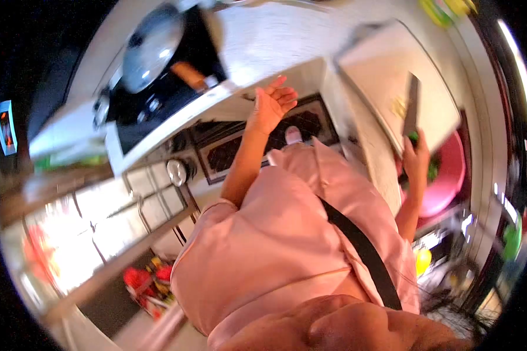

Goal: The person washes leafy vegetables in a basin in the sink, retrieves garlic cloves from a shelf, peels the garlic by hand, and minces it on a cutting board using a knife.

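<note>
My right hand [416,159] is closed around a knife [413,105] with a broad dark blade. The blade lies over a white cutting board [380,58] on the counter. Small pale yellow pieces [399,107] sit on the board beside the blade. A bit of green shows at my right fingers; I cannot tell what it is. Beside that forearm stands a pink basin [451,175] with something green inside. My left hand [272,104] is raised in front of the counter edge, fingers apart, holding nothing.
A pan with a lid [152,50] and a brown handle [188,75] stands on the black stove [202,47] at upper left. A dark patterned mat [222,153] lies on the floor by my foot. Red items [140,284] are at lower left, near a bright window [82,234].
</note>
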Motion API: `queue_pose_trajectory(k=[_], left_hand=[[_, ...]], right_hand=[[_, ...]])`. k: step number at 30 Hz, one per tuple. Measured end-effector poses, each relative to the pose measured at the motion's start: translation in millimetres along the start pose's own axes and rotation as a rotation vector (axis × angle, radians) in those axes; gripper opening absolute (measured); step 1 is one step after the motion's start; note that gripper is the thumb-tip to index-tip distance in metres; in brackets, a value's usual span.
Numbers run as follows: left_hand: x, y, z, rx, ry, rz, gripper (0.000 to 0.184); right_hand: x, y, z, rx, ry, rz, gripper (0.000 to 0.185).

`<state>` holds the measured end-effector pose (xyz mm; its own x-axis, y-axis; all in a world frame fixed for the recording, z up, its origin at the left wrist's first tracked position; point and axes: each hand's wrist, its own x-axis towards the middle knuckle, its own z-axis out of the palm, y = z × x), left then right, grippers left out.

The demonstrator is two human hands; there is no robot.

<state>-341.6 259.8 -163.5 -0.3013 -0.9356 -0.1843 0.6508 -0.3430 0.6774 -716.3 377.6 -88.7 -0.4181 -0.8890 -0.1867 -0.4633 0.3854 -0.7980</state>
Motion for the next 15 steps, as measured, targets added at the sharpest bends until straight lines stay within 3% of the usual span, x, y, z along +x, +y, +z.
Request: queue_pose_trajectory(k=[1, 2, 5, 10, 12, 15], left_hand=[[6, -8, 20, -0.056, -0.02, -0.132, 0.054], [18, -28, 34, -0.063, -0.058, -0.186, 0.054], [48, -61, 83, 0.517, -0.055, -0.302, 0.031], [76, -137, 168, 0.966, -0.174, -0.052, 0.033], [86, -154, 179, 1.381, -0.244, 0.257, 0.031], [97, -172, 171, 1.719, -0.328, 0.436, 0.019]], right_hand=[[-1, 0, 0, -0.035, 0.011, -0.05, 0.03], [-1, 5, -1, -0.068, 0.008, -0.107, 0.028], [-4, -13, -2, 0.033, -0.107, 0.073, 0.026], [-15, 30, -21, 0.063, -0.125, 0.043, 0.027], [-14, 36, -19, -0.061, -0.011, -0.121, 0.029], [-16, 40, -22, -0.035, -0.021, -0.163, 0.031]])
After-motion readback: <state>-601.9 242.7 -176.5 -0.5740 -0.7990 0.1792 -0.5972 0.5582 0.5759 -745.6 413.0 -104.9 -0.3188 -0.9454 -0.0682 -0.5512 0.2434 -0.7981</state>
